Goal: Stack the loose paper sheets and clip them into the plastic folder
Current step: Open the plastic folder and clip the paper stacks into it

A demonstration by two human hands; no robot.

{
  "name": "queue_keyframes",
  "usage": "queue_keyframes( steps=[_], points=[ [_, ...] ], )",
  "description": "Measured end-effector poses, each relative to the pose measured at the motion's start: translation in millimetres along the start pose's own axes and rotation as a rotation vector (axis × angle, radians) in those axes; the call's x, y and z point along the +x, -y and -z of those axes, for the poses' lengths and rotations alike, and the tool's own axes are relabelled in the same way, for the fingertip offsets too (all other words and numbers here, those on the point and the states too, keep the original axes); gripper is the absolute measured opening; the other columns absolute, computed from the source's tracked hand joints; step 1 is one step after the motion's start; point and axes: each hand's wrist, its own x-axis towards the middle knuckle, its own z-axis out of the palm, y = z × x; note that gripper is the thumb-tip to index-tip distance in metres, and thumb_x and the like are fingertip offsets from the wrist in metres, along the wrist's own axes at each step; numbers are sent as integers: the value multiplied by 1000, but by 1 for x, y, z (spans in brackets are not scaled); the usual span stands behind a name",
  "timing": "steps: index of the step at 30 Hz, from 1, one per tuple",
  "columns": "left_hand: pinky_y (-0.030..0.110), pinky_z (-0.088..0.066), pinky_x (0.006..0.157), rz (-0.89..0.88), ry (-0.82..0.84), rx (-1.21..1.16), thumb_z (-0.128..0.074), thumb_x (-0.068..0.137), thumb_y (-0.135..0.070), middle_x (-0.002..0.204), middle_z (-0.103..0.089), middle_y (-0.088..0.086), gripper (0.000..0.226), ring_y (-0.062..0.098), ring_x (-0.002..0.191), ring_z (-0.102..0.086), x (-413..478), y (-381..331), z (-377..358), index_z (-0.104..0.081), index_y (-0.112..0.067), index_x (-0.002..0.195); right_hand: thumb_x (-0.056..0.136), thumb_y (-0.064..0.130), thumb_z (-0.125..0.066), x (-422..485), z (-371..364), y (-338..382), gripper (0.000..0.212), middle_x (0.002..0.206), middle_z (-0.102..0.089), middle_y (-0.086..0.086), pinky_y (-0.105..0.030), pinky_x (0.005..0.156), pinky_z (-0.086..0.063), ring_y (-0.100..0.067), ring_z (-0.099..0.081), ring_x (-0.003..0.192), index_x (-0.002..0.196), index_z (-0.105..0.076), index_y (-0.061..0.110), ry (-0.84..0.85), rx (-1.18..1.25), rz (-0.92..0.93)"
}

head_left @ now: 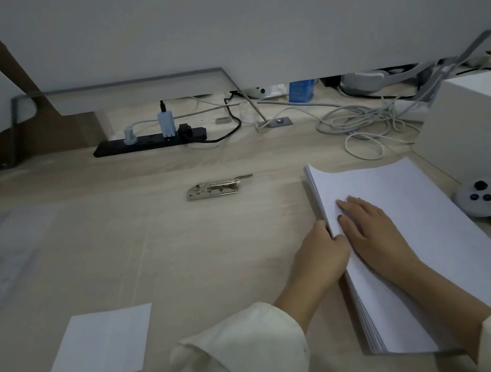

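Right hand [367, 228] atop thick white stack [441, 240]

The bench [185, 257] is seen as pale wood grain with a matt finish. The paper stack [432, 222] is shown white, smooth and matt. The clip [213, 189] is rendered in shiny metal, the folder [10, 250] in translucent plastic, the sleeve [246, 359] in cream cloth.

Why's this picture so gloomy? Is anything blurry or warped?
Head view: dim, even light, barely any shadows and no glare; the paper stack and metal clip look fairly sharp; the clear folder at far left is smeared; the wide lens stretches the sleeves at the bottom.
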Motion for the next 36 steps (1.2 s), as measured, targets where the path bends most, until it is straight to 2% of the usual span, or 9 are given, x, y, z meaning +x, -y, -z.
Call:
queue_keyframes(
  steps=[3, 5, 7, 10, 12, 15, 19, 29, 36],
  points=[
    [45, -48, 86, -98, -127, 58, -33, 93, -20, 117, -58, 18, 31, 37, 107, -56, -6, 8, -13, -46, -9, 119, 93, 21, -51, 0, 2, -1, 34, 132, -51, -9, -25, 95, -31, -24, -43, 121, 125, -57, 15, -171, 23, 8],
    [38, -50, 82, -167, -175, 58, -31, 95, -20, 116, -61, 11, 37, 29, 99, -60, -7, 12, -18, -42, -18, 131, 92, 20, -53, -2, 5, 2, 28, 118, -55, -5, -19, 83, -34, -15, -47, 102, 118, -63, 17, -207, 55, -2],
    [30, -48, 73, -201, -141, 11, -32, 96, -22, 100, -63, 3, 37, 18, 82, -59, -7, 12, -19, -40, -27, 133, 93, 22, -50, -4, 12, 6, 27, 108, -54, 3, -12, 73, -35, -7, -48, 92, 115, -65, 19, -113, 157, -38],
    [7, -40, 78, -215, -47, -140, -33, 99, -30, 104, -54, -28, 35, -13, 88, -51, -7, 12, -14, -42, -33, 133, 93, 37, -48, -6, 26, 14, 25, 103, -56, 5, -21, 80, -37, -11, -52, 94, 98, -68, 23, 23, 326, -150],
    [-2, -27, 81, -211, -9, -167, -30, 100, -33, 118, -42, -30, 41, -16, 103, -42, -7, 12, -11, -35, -34, 141, 90, 42, -50, -8, 29, 17, 15, 103, -59, 8, -26, 85, -38, -10, -54, 98, 88, -63, 34, 51, 392, -174],
    [10, -25, 99, -227, 14, -168, -31, 100, -37, 145, -36, -17, 45, -6, 127, -32, -4, 16, -10, -27, -33, 145, 88, 37, -53, -12, 27, 18, 11, 101, -63, 13, -28, 88, -43, -7, -58, 98, 85, -63, 39, 47, 420, -184],
    [26, -17, 119, -238, 76, -175, -30, 100, -34, 155, -22, -14, 49, -1, 142, -19, -5, 17, -11, -20, -30, 148, 89, 35, -52, -14, 26, 18, 20, 103, -68, 8, -36, 95, -46, -11, -60, 100, 96, -69, 27, 17, 481, -230],
    [35, -23, 118, -276, 54, -144, -36, 96, -41, 155, -24, -15, 54, -1, 142, -21, 2, 26, -14, -21, -32, 147, 89, 27, -53, -20, 24, 17, 20, 101, -67, 10, -30, 92, -44, -8, -59, 99, 76, -65, 35, -14, 664, -276],
    [31, -19, 119, -266, 59, -146, -35, 99, -35, 155, -22, -15, 52, -2, 142, -18, -1, 24, -12, -20, -30, 148, 91, 25, -51, -22, 22, 17, 21, 100, -64, 16, -26, 90, -41, 0, -56, 99, 81, -63, 39, -11, 658, -242]
  ],
)
